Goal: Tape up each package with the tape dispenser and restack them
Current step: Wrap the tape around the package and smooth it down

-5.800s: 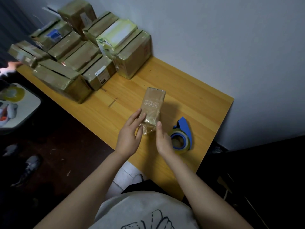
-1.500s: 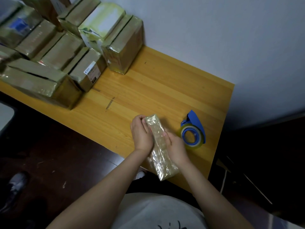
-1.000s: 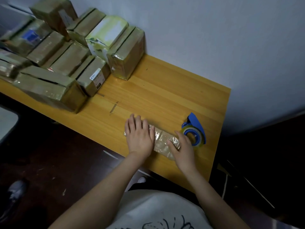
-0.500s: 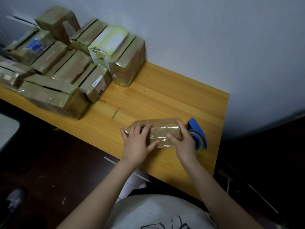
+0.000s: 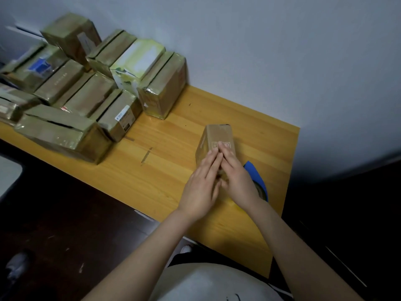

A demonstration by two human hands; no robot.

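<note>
A small brown cardboard package (image 5: 218, 135) lies lengthwise on the wooden table (image 5: 165, 170), pointing away from me. My left hand (image 5: 201, 183) and my right hand (image 5: 236, 177) lie side by side on its near half, fingers straight and pressing flat on its top face. The blue tape dispenser (image 5: 258, 181) sits on the table just right of my right hand, mostly hidden behind it. A stack of several taped packages (image 5: 91, 90) fills the table's far left, against the wall.
The table's right edge and near edge are close to my hands. A white wall runs behind the table. Dark floor lies to the left, with a shoe (image 5: 17, 266) at the lower left. Bare tabletop lies between the stack and the small package.
The package has been turned from crosswise to pointing away from me. Both hands have moved from gripping its ends to pressing flat on its top, together.
</note>
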